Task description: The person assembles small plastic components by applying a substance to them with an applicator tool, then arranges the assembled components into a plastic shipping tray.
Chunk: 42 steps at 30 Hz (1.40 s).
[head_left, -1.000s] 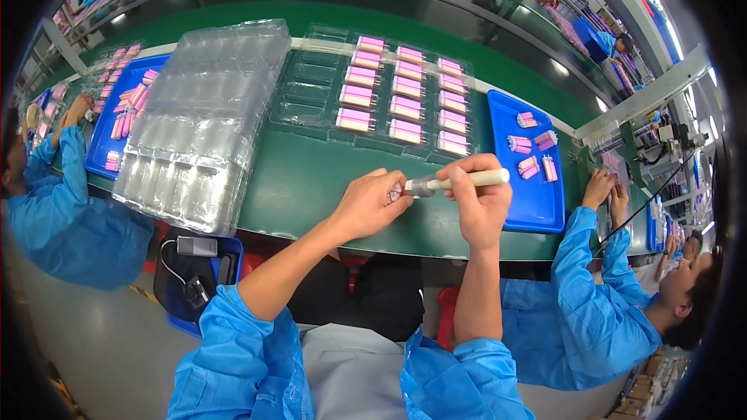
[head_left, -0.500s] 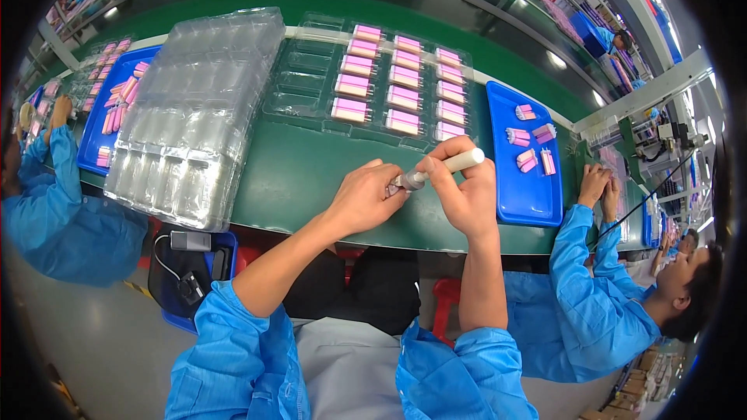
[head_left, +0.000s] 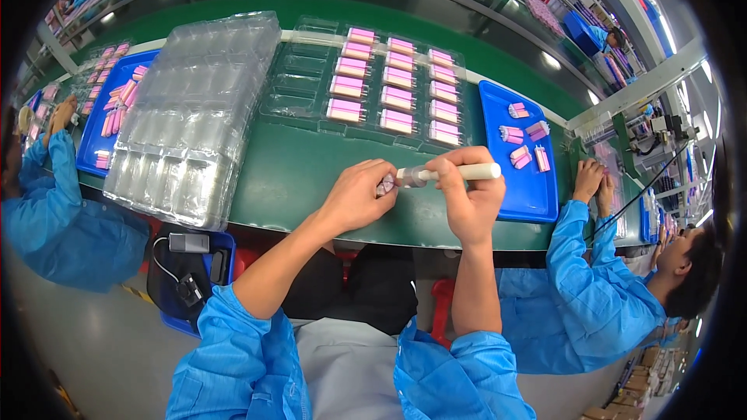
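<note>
My left hand [head_left: 355, 196] is closed around a small pinkish-white part [head_left: 385, 184], of which only one end shows past the fingers. A thick white pen-shaped tool [head_left: 478, 172] with a clear front end is gripped in my right hand [head_left: 473, 198]. It lies nearly level, its tip right beside the part; whether they touch, I cannot tell. Beyond my hands sits a clear plastic tray [head_left: 292, 85] with several pink-and-white blocks [head_left: 397, 99] in three columns; its left column holds none. Right of my right hand is a blue tray [head_left: 525, 198] with several loose pink-and-white parts [head_left: 511, 134].
A tall stack of clear plastic trays [head_left: 191, 117] stands on the green table [head_left: 288, 179] to the left. Past it is another blue tray [head_left: 92, 140] of parts. Co-workers in blue sleeves [head_left: 572, 222] sit on both sides. A blue bin [head_left: 180, 320] with devices is below the table edge.
My right hand and the tool have shifted right and slightly down, and the tool has swung more level. My left hand has moved a little left, exposing the part's end.
</note>
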Available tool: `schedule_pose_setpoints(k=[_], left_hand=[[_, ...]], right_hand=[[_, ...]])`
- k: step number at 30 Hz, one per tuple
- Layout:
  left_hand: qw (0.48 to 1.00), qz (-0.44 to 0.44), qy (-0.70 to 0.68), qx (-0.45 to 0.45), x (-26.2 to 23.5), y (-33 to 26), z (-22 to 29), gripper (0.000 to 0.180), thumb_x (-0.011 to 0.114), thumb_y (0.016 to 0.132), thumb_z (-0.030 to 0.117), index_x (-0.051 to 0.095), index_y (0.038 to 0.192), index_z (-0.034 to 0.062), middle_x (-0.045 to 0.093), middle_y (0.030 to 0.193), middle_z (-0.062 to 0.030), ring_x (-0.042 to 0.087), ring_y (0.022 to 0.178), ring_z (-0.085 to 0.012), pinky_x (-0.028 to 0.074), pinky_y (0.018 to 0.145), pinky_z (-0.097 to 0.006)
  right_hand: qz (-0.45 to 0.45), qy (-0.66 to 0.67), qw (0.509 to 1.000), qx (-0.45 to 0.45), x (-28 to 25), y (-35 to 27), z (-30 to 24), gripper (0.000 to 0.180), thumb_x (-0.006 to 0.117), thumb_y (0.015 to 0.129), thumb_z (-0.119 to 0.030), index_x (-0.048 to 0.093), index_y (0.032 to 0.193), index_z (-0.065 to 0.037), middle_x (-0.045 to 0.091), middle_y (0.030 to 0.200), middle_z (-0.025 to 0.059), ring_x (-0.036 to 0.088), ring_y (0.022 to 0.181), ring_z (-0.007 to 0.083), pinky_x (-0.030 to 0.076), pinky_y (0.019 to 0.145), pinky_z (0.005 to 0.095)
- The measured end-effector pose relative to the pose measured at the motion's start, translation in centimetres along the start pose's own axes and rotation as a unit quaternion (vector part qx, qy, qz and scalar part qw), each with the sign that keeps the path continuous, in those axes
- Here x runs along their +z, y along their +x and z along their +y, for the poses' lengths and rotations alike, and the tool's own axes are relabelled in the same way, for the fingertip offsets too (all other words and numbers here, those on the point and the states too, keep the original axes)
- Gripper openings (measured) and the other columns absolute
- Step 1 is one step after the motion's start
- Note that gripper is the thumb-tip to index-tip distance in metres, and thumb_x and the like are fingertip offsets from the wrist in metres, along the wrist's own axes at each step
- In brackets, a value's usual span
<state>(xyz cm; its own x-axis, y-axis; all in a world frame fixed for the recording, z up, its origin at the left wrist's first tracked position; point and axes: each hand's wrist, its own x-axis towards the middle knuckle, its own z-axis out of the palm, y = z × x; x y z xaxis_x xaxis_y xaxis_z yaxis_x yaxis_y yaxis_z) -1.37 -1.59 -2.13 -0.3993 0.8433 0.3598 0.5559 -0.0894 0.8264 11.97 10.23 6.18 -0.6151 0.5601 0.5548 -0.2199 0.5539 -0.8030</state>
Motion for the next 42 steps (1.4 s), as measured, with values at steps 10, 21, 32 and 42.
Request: schedule_pose_setpoints(k=[10, 21, 32, 42], left_hand=[[1.0, -0.005, 0.002, -0.012, -0.1, -0.1, 0.3, 0.019, 0.071, 0.077, 0.005, 0.062, 0.094, 0.0016, 0.061, 0.084, -0.0124, 0.062, 0.079, -0.0314, 0.048, 0.07, -0.04], [0.999, -0.029, -0.029, 0.011, -0.6, 0.0, 0.3, 0.024, 0.07, 0.075, 0.003, 0.061, 0.097, 0.0021, 0.063, 0.089, -0.0139, 0.062, 0.086, -0.0347, 0.049, 0.074, -0.043], [0.998, 0.065, 0.02, -0.017, 0.6, -0.9, 0.2, 0.032, 0.075, 0.075, 0.001, 0.061, 0.105, 0.0018, 0.062, 0.093, -0.0132, 0.063, 0.081, -0.0317, 0.051, 0.07, -0.039], [0.997, 0.073, 0.026, -0.019, 0.9, -1.1, 0.6, 0.038, 0.073, 0.07, -0.006, 0.059, 0.104, 0.0002, 0.061, 0.094, -0.0158, 0.063, 0.086, -0.0374, 0.052, 0.071, -0.043]], right_hand=[[-0.016, -0.053, 0.998, 0.009, 0.9, -2.1, -0.5, 0.011, 0.072, 0.089, -0.002, 0.062, 0.086, 0.0, 0.069, 0.074, 0.0067, 0.06, 0.06, 0.0079, 0.046, 0.054, 0.0222], [-0.034, -0.128, 0.991, -0.034, 1.6, -1.7, -1.1, 0.015, 0.074, 0.087, -0.002, 0.059, 0.082, -0.001, 0.063, 0.068, 0.0061, 0.057, 0.051, 0.0104, 0.043, 0.046, 0.0259], [0.071, -0.007, 0.997, -0.019, 1.5, -3.8, -0.9, 0.013, 0.074, 0.084, 0.003, 0.062, 0.084, -0.001, 0.069, 0.075, 0.0102, 0.062, 0.06, 0.0135, 0.048, 0.054, 0.0263], [0.032, -0.069, 0.993, -0.096, 2.6, -3.6, -1.4, 0.015, 0.078, 0.081, 0.002, 0.063, 0.081, -0.002, 0.069, 0.074, 0.0085, 0.062, 0.056, 0.0141, 0.047, 0.05, 0.0266]])
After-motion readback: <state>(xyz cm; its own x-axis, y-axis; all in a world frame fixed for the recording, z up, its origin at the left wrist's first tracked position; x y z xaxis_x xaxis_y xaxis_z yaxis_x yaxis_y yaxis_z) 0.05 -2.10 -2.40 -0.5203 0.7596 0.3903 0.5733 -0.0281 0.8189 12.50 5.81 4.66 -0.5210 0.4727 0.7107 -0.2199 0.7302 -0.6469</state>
